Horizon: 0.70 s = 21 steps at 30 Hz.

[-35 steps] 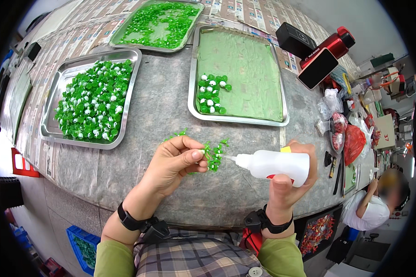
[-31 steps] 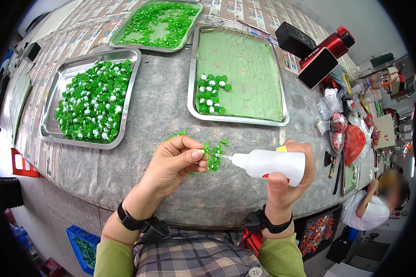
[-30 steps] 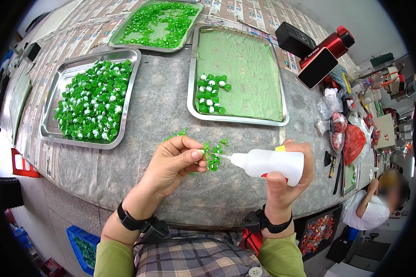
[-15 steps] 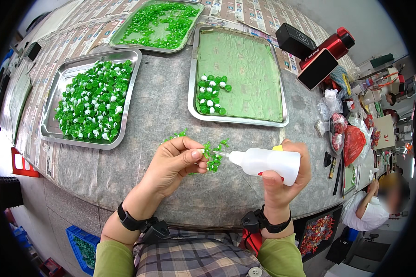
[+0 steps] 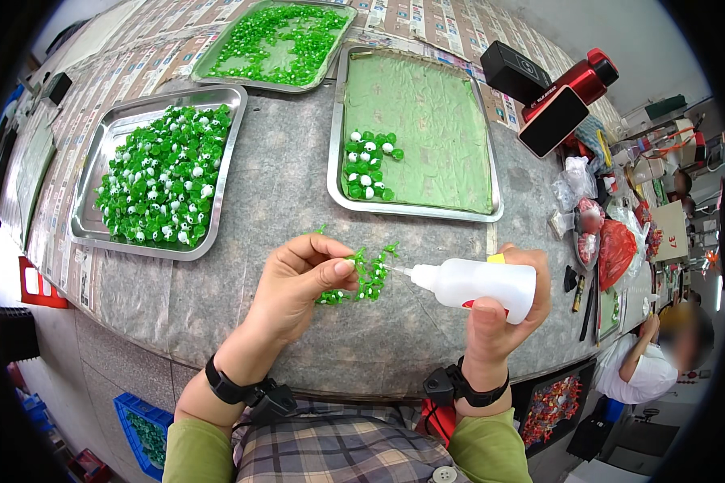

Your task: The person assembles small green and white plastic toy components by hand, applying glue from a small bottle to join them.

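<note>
My left hand (image 5: pixel 292 290) pinches a small green plastic piece (image 5: pixel 358 256) between thumb and forefinger; the fingertips partly hide it. My right hand (image 5: pixel 499 330) is wrapped round a white squeeze bottle (image 5: pixel 485 283) with a yellow patch and a red mark. The bottle lies almost level, and its thin nozzle points left, a little apart from the pinched piece. Under and beside the left fingertips, several loose green pieces (image 5: pixel 371 282) with small white parts lie on the grey table cover (image 5: pixel 298 161).
Left stands a metal tray (image 5: pixel 225 181) heaped with green-and-white pieces. Ahead, a green-lined tray (image 5: pixel 427 113) bears a small cluster of them; a third tray (image 5: pixel 201 68) is farther back. A phone (image 5: pixel 553 121), red flask (image 5: pixel 592 74) and bags are right. Another person (image 5: pixel 636 366) sits far right.
My right hand has drawn the bottle slightly to the right, so its nozzle is farther from my left fingertips. My left hand has barely moved.
</note>
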Tool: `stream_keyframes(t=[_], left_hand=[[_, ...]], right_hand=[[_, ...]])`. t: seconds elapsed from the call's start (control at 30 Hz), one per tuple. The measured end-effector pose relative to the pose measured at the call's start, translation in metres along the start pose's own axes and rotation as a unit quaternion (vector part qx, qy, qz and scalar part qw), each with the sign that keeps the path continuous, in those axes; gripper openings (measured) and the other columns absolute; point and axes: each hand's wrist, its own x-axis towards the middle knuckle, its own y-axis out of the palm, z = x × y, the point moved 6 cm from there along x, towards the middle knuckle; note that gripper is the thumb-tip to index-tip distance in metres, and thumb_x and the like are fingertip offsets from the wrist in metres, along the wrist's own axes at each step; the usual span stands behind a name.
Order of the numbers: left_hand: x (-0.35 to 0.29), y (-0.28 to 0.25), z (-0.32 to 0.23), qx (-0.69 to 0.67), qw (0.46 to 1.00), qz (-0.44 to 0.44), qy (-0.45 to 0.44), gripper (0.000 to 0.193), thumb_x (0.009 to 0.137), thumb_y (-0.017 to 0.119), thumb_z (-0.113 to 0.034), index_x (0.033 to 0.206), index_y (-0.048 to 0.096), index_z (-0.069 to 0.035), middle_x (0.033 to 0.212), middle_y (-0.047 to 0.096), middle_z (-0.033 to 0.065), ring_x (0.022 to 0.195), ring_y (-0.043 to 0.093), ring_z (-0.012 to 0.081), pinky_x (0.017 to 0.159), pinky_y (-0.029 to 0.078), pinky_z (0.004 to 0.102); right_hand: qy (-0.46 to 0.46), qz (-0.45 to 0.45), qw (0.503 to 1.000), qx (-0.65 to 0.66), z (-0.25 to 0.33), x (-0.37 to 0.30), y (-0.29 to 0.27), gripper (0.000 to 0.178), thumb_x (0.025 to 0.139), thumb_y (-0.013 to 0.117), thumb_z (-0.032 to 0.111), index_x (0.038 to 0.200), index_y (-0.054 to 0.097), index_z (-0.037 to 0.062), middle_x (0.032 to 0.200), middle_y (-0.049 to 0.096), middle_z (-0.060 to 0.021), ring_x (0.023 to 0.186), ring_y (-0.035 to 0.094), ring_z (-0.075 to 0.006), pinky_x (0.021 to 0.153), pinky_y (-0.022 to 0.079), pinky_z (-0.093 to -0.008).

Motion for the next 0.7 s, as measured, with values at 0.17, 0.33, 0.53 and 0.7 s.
stream_keyframes(t=[0.17,0.33,0.53,0.7], left_hand=[[0.000,-0.003,-0.004,0.046,0.998,-0.027,0.042,0.013,0.073,0.059,-0.005,0.085,0.055,-0.001,0.074,0.058,0.0056,0.067,0.056,0.0108,0.063,0.045,0.0208],[0.000,-0.003,-0.005,0.041,0.998,-0.024,0.050,0.012,0.073,0.059,-0.003,0.085,0.056,-0.001,0.075,0.058,0.0057,0.068,0.056,0.0108,0.063,0.045,0.0206],[0.000,-0.002,-0.006,0.033,0.998,-0.027,0.053,0.012,0.073,0.058,-0.002,0.085,0.055,-0.001,0.075,0.058,0.0056,0.067,0.056,0.0106,0.063,0.046,0.0211],[-0.001,-0.005,-0.006,0.038,0.997,-0.042,0.047,0.012,0.074,0.058,-0.004,0.085,0.055,-0.001,0.074,0.058,0.0056,0.066,0.056,0.0111,0.063,0.047,0.0221]], right_hand=[[0.020,0.007,1.000,-0.015,-0.003,-0.004,0.003,0.041,0.059,0.073,0.030,0.077,0.049,0.0025,0.065,0.049,-0.0043,0.053,0.044,-0.0120,0.048,0.033,-0.0234],[0.038,0.020,0.999,-0.022,-0.005,-0.004,0.005,0.040,0.058,0.073,0.029,0.076,0.049,0.0026,0.063,0.049,-0.0045,0.052,0.044,-0.0123,0.048,0.034,-0.0233],[0.023,0.027,0.999,-0.041,-0.005,-0.005,-0.001,0.041,0.060,0.072,0.029,0.079,0.048,0.0025,0.071,0.051,-0.0052,0.055,0.046,-0.0104,0.050,0.036,-0.0209],[0.194,-0.109,0.972,0.072,-0.036,0.000,-0.053,0.036,0.070,0.064,0.020,0.094,0.045,0.0005,0.085,0.053,-0.0064,0.072,0.054,-0.0130,0.064,0.044,-0.0233]])
